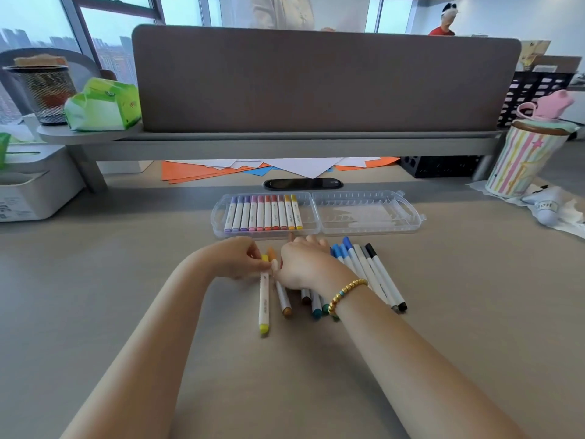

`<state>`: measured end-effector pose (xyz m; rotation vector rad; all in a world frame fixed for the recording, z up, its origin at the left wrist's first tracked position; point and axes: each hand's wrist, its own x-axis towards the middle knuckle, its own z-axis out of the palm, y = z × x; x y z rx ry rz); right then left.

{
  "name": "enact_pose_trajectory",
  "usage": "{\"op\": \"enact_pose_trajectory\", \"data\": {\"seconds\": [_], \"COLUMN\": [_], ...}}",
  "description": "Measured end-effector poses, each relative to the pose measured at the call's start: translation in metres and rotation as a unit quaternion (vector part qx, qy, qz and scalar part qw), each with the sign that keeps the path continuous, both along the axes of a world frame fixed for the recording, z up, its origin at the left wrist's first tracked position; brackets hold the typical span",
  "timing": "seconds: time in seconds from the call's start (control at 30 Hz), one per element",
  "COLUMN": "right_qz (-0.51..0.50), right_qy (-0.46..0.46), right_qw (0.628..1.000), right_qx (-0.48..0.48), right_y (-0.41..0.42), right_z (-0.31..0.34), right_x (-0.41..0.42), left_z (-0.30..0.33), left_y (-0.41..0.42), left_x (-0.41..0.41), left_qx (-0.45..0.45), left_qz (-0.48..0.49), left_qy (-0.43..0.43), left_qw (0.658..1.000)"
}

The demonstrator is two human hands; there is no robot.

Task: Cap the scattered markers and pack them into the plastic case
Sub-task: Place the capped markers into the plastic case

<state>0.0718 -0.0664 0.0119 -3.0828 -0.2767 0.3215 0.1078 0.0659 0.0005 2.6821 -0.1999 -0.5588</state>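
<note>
- The left hand [235, 258] is pinching the yellow marker [264, 304] by its cap end, just in front of the plastic case [316, 213].
- The right hand [304, 264] is curling over loose markers [367, 274]; its fingertips are staying hidden.
- The crowded hands are risking knocking neighbouring markers away from the case.

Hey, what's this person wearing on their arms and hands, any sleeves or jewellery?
No sleeves show: both forearms are bare. The right hand has a bracelet of round gold beads with one small blue bead at the wrist. The left hand wears nothing visible.
</note>
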Motion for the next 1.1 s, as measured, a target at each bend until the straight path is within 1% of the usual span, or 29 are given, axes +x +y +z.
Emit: {"op": "enact_pose_trajectory", "data": {"seconds": [0.03, 0.13, 0.27, 0.37, 0.43, 0.5, 0.53, 0.57, 0.63, 0.7, 0.77, 0.83, 0.9, 0.97, 1.03, 1.1], "right_qz": [-0.002, -0.010, -0.014, -0.025, -0.040, -0.060, -0.073, -0.085, -0.105, -0.123, -0.140, -0.151, -0.167, -0.190, -0.217, -0.234], "right_qy": [-0.004, -0.031, -0.044, -0.036, 0.000, 0.053, 0.079, 0.094, 0.099, 0.106, 0.117, 0.113, 0.094, 0.071, 0.052, 0.036], "right_qw": [1.000, 0.999, 0.999, 0.999, 0.997, 0.987, 0.976, 0.964, 0.943, 0.914, 0.881, 0.860, 0.841, 0.816, 0.796, 0.799], "right_qx": [-0.002, -0.007, 0.001, 0.030, 0.067, 0.142, 0.192, 0.235, 0.299, 0.372, 0.437, 0.474, 0.505, 0.541, 0.563, 0.553], "right_y": [0.001, 0.004, 0.005, 0.003, -0.001, -0.007, -0.011, -0.015, -0.024, -0.032, -0.038, -0.044, -0.052, -0.062, -0.072, -0.080], "right_z": [-0.001, -0.004, -0.007, -0.006, -0.002, 0.005, 0.009, 0.011, 0.012, 0.012, 0.011, 0.009, 0.009, 0.013, 0.017, 0.018], "right_x": [-0.001, -0.002, -0.001, 0.001, 0.004, 0.008, 0.009, 0.012, 0.018, 0.024, 0.032, 0.042, 0.056, 0.068, 0.080, 0.091], "left_z": [0.001, 0.005, 0.007, 0.007, 0.007, 0.009, 0.010, 0.010, 0.011, 0.011, 0.011, 0.015, 0.021, 0.025, 0.028, 0.029], "left_y": [0.002, 0.003, -0.004, -0.009, -0.008, -0.006, -0.004, -0.002, 0.000, -0.002, -0.006, -0.010, -0.014, -0.020, -0.028, -0.038], "left_x": [-0.001, -0.003, -0.010, -0.012, -0.010, -0.007, -0.004, -0.001, 0.004, 0.010, 0.016, 0.026, 0.040, 0.056, 0.073, 0.088], "left_qx": [0.009, 0.076, 0.132, 0.142, 0.134, 0.113, 0.090, 0.049, -0.064, -0.169, -0.278, -0.352, -0.375, -0.376, -0.325, -0.246], "left_qz": [-0.011, -0.033, -0.029, -0.026, -0.004, 0.019, 0.031, 0.046, 0.095, 0.129, 0.154, 0.169, 0.161, 0.141, 0.126, 0.111], "left_qy": [0.007, 0.015, -0.020, -0.031, -0.038, -0.047, -0.050, -0.038, -0.005, 0.004, 0.019, 0.047, 0.070, 0.067, 0.016, -0.055], "left_qw": [1.000, 0.996, 0.991, 0.989, 0.990, 0.992, 0.994, 0.997, 0.993, 0.977, 0.948, 0.920, 0.910, 0.913, 0.937, 0.961]}}
